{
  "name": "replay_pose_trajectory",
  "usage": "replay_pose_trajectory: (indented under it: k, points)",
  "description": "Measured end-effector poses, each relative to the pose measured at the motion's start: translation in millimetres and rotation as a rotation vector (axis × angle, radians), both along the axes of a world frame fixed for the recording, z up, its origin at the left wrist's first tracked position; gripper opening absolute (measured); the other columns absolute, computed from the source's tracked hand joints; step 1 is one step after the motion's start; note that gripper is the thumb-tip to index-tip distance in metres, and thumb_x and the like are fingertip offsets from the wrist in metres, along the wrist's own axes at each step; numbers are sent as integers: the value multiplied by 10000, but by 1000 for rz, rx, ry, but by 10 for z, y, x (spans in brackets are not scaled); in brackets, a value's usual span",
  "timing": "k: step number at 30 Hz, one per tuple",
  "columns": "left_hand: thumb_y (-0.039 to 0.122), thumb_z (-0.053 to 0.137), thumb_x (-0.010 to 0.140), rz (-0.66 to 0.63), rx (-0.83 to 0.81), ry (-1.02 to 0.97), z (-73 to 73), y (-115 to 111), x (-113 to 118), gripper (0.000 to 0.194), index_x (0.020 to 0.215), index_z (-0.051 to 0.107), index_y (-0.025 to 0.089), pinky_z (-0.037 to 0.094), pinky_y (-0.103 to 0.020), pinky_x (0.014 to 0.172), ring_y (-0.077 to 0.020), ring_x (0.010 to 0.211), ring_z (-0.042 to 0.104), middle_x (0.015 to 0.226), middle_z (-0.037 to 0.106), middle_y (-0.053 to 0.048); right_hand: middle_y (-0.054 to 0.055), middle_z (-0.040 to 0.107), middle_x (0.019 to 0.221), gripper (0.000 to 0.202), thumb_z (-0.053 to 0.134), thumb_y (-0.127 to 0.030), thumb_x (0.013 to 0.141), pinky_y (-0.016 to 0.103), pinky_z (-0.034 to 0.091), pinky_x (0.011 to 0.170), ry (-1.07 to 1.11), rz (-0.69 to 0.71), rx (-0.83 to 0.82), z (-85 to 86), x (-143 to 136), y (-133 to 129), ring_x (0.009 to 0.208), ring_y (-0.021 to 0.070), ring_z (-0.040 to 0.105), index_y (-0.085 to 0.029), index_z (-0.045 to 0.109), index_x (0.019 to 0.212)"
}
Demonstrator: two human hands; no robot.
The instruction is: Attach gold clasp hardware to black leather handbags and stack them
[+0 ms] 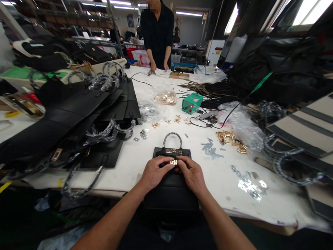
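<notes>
So both hands are down at bottom center of the frame, left hand [154, 172] and right hand [191, 174], with the fingers of each pinching one little gold metal fitting [174, 162] between them. It's right over a black handbag [172, 192], whose plastic-wrapped handle [173, 134] arches up just beyond on the white tabletop [152, 139]. Shiny silver plates [251, 185] are scattered at lower right, with a heap of gold hardware [231, 140] above them. There's a green control box [192, 103] with a lit orange light right of center, black bag pieces [74, 114] piled up on the left, and a co-worker [158, 30] standing at top center.
</notes>
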State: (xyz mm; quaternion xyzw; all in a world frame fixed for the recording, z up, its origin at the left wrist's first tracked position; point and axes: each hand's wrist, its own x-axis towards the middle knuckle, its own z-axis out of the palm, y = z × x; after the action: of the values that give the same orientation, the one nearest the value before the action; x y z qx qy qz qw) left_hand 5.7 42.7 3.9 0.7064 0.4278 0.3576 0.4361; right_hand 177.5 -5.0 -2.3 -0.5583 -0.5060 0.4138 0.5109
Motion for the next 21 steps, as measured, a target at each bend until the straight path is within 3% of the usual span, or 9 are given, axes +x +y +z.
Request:
replay_pose_trajectory:
  k: [5, 9, 11, 16, 18, 21]
  points:
    - [349, 653, 844, -26, -3, -96, 4, 15, -12, 236, 1036, 739, 243, 516, -321, 857, -180, 898, 662, 954, 712, -20, 58, 690, 1099, 277, 645, -432, 854, 381, 496, 947, -72, 79, 173, 91, 22, 2, 1026, 238, 630, -253, 730, 1049]
    - [295, 657, 838, -61, 57, -60, 4, -10, 8, 247, 1071, 716, 239, 521, -312, 829, -173, 874, 644, 938, 685, -21, 58, 709, 1066, 254, 613, -441, 879, 392, 478, 973, -15, 59, 132, 109, 34, -2, 1035, 240, 635, -236, 735, 966]
    - [247, 650, 830, 8, 148, 21, 0, -26, 15, 293, 1122, 678, 248, 519, -325, 842, -180, 899, 630, 974, 668, -21, 67, 695, 1134, 265, 582, -448, 899, 404, 444, 1011, -1, 12, 118, 99, 42, -9, 1101, 252, 614, -223, 722, 883]
    - [264, 696, 773, 442, 370, 417, -26, 0, 9, 517, 1264, 545, 198, 394, -458, 1041, -296, 1206, 491, 1283, 572, -116, 85, 520, 1422, 260, 573, -449, 906, 430, 382, 1077, 36, -99, 122, 71, 42, -26, 1245, 276, 538, -217, 678, 850]
    - [349, 710, 759, 461, 339, 576, -36, 55, 8, 586, 1286, 519, 178, 384, -485, 1028, -332, 1236, 459, 1335, 548, -143, 92, 443, 1486, 253, 584, -453, 897, 440, 370, 1090, 46, -129, 130, 59, 35, -22, 1272, 283, 518, -217, 675, 884]
    - [446, 653, 798, 391, 298, 695, -31, 170, 16, 513, 1232, 561, 189, 398, -483, 984, -346, 1201, 479, 1258, 609, -135, 98, 392, 1521, 278, 584, -481, 891, 448, 368, 1097, 61, -154, 129, 33, 27, -12, 1291, 287, 503, -217, 668, 915]
